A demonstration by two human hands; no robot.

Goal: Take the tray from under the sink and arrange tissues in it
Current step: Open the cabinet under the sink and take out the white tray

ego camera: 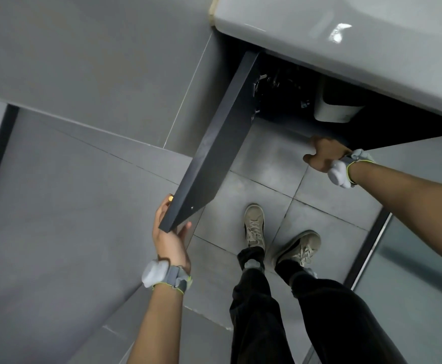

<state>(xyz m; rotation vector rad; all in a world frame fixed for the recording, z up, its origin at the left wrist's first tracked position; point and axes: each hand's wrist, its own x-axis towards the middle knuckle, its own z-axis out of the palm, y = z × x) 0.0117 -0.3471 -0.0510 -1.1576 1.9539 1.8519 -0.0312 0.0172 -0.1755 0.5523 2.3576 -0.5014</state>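
While the sink (346, 46) juts in from above, the dark cabinet beneath it stands open: two doors are swung out. The left hand (171, 232) grasps the bottom corner of the left door (214, 153), fingers wrapped around its edge. The right hand (323, 156) is curled over the edge of the right door (403, 132), just below the sink's front lip. So the opening step looks done, and everything else is left. No tray can be made out for certain; one pale rounded object (338, 109) sits in the shadow under the sink, and whether it is the tray, a tissue pack or something else I cannot tell. No tissues show as such. Each wrist carries one strapped band, and two shoes (254, 224) stand on the tiled floor (267, 158) below the sink.
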